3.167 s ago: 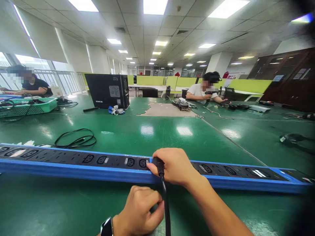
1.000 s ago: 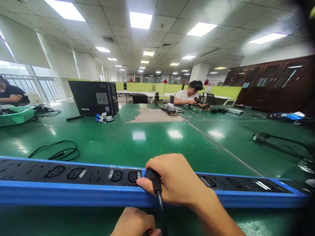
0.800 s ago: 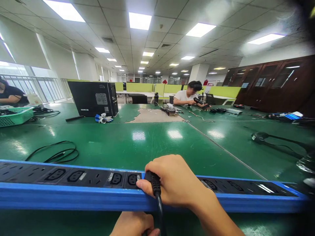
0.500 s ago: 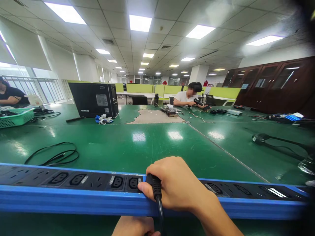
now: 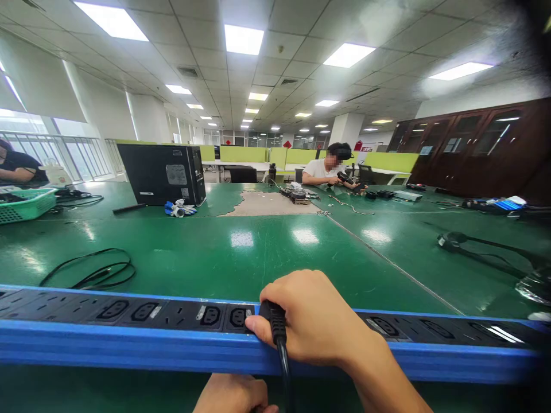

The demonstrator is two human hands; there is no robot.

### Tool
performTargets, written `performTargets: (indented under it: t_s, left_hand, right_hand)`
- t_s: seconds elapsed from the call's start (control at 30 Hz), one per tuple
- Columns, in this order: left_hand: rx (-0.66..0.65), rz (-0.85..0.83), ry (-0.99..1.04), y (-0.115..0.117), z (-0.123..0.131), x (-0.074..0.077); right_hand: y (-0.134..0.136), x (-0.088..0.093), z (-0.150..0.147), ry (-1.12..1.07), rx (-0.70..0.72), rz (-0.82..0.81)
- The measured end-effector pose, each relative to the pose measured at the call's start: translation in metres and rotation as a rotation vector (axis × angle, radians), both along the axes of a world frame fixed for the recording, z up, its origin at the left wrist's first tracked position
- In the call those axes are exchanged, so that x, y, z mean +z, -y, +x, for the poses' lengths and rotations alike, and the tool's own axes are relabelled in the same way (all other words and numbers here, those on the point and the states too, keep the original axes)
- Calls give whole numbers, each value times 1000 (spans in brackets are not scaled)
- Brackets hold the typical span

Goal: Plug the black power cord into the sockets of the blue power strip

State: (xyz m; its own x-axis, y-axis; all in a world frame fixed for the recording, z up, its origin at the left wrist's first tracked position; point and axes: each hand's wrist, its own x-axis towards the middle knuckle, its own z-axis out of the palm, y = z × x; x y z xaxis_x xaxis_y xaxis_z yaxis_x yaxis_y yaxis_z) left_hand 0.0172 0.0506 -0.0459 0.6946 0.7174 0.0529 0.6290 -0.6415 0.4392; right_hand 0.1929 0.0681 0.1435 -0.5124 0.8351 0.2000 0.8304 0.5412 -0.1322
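Note:
A long blue power strip (image 5: pixel 142 344) with black sockets runs across the near side of the view. My right hand (image 5: pixel 312 321) is closed around a black power plug (image 5: pixel 276 321), its thumb resting on the strip beside a socket (image 5: pixel 239 317). The plug is at the socket face, but my fingers hide whether it is seated. From the plug a thick black cord (image 5: pixel 284 367) drops over the strip's front. Below the strip, my left hand (image 5: pixel 232 394) shows curled fingers left of the cord; what they hold, if anything, is out of sight.
On the green tabletop (image 5: pixel 206 252) lie a coiled black cable (image 5: pixel 101 272), a black computer tower (image 5: pixel 161 175), gloves (image 5: pixel 179 209) and a green basket (image 5: pixel 28 205). Dark headgear (image 5: pixel 451 241) sits at right. A person (image 5: pixel 329 166) works across the table beside electronic parts (image 5: pixel 299 195).
The strip, my right hand and the plug have shifted slightly right in view, while the background has slid a little left. My right hand's grip on the plug is unchanged.

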Motion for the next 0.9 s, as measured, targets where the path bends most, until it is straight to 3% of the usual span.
performTargets:
  t_s: [0.4, 0.67, 0.9]
  left_hand:
    - [3, 68, -23, 2, 0, 0]
    - [64, -82, -206, -3, 14, 9]
    - [40, -105, -152, 1, 13, 14]
  right_hand:
    - [2, 1, 3, 18, -3, -19]
    - [2, 3, 1, 21, -18, -33]
    - [2, 3, 2, 17, -12, -50]
